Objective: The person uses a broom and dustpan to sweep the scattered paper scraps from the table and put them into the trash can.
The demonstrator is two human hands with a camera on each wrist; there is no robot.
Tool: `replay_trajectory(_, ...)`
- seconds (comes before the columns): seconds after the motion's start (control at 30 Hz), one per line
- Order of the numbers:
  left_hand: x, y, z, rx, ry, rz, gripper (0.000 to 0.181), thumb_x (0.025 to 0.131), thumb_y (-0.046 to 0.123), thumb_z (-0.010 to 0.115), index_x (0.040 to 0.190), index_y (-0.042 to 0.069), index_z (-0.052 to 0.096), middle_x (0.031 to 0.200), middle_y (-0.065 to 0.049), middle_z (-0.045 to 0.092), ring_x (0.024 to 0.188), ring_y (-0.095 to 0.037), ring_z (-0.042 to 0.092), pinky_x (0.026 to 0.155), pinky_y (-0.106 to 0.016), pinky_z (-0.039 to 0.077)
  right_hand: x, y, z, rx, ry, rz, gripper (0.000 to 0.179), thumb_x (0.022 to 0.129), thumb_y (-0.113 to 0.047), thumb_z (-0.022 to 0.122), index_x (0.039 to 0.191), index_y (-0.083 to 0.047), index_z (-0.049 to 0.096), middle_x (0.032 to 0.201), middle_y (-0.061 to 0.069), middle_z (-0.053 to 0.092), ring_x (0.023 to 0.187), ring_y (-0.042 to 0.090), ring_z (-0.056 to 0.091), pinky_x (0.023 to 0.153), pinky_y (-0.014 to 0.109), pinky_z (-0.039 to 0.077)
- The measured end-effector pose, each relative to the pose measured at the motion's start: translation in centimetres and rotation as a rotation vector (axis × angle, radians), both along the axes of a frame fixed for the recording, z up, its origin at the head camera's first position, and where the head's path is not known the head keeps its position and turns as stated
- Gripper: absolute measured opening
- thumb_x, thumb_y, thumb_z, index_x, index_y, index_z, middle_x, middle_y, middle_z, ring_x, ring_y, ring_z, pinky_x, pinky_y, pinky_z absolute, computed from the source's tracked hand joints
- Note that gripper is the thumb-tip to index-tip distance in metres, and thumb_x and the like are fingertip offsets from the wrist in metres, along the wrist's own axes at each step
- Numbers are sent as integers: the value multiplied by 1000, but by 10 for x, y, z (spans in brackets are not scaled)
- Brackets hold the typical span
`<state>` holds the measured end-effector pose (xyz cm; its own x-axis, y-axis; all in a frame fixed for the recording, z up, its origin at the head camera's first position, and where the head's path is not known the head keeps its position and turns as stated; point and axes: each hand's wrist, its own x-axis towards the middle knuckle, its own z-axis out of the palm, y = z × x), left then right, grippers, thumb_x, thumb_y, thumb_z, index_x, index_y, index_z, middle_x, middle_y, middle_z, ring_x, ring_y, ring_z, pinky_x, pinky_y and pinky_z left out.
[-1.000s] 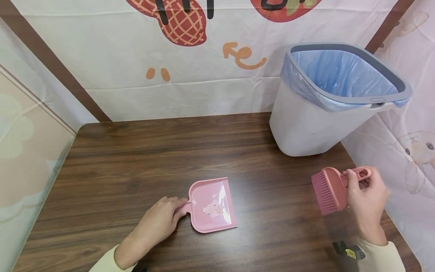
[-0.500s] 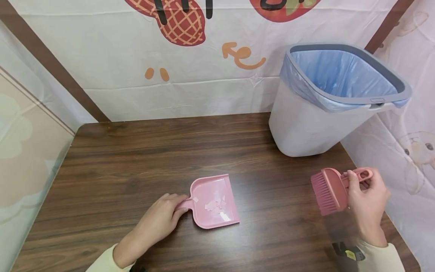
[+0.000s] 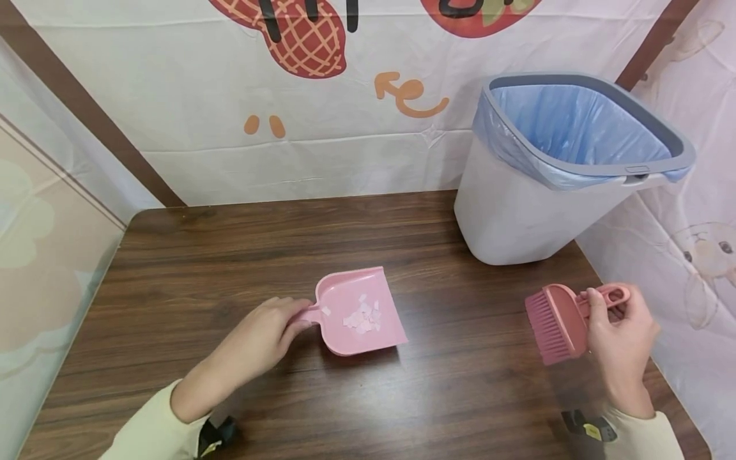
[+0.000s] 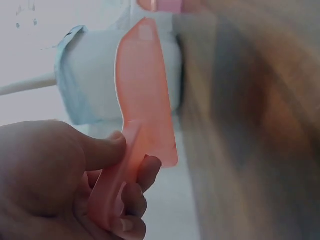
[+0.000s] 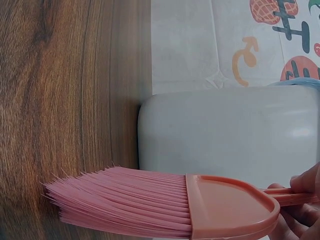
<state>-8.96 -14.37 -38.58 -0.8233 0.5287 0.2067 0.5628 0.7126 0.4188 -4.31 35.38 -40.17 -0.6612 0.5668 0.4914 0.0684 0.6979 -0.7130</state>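
My left hand (image 3: 266,333) grips the handle of a pink dustpan (image 3: 339,295), its thumb and fingers wrapped round it in the left wrist view. The pan is raised off the table, with a shadow beneath. Small pale paper scraps (image 3: 363,319) lie in a loose heap on the pan, and one more sits by the handle. At the right, my right hand (image 3: 623,335) holds a pink brush (image 3: 566,321) by its looped handle. Its bristles (image 5: 120,202) point left in the head view; whether they touch the table I cannot tell.
A white trash bin (image 3: 512,211) with a grey rim and blue liner bag (image 3: 581,121) stands at the table's back right. Printed cloth (image 3: 356,160) hangs behind the wooden table (image 3: 259,249) and along both sides.
My left hand has lifted the dustpan off the table and moved it slightly away from me, with the scraps still on it. The right hand and brush have hardly moved.
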Motion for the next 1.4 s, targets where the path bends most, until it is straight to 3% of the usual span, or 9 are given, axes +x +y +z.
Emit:
replay_trajectory(0.2,-18,-3,32,-15,-19,-48,20,95,7,70,114,1,72,100,-6,74,93,-25,68,85,-47,55,0,-1,0,3,0,5,13,93,-7,71,100,2,66,77,-38,54,69,-16,54,66,2,40)
replay_trajectory(0.4,-32,-1,66,15,-101,-99,21,97,7,68,118,2,71,106,-7,72,92,-21,65,83,-45,54,0,-2,1,-14,-6,9,10,94,-8,70,98,0,64,78,-35,56,70,-14,56,67,3,42)
replay_trajectory(0.67,-54,3,100,15,-103,-92,22,98,9,68,118,3,71,98,-3,71,85,-19,59,80,-42,50,-1,-3,4,-7,-10,12,14,94,-10,69,99,1,64,79,-34,56,70,-14,56,67,3,42)
replay_trajectory(0.9,-88,8,129,-7,-158,-79,21,101,17,64,119,6,72,87,-1,66,76,-19,53,72,-38,45,-1,-3,5,-12,2,12,9,94,-8,70,96,-2,64,78,-34,56,68,-13,56,65,3,42)
replay_trajectory(1.13,-126,13,157,-8,-218,-81,28,104,20,59,125,4,70,100,-7,70,84,-22,54,75,-36,46,0,-5,4,-2,6,12,17,94,-12,70,99,4,65,79,-34,57,68,-14,56,65,2,43)
replay_trajectory(1.4,-153,28,190,-32,-141,-89,32,106,23,54,126,2,69,105,-12,72,73,-21,47,63,-29,36,0,-5,3,-5,-17,7,19,95,-15,70,101,3,65,81,-34,56,70,-14,56,67,2,42)
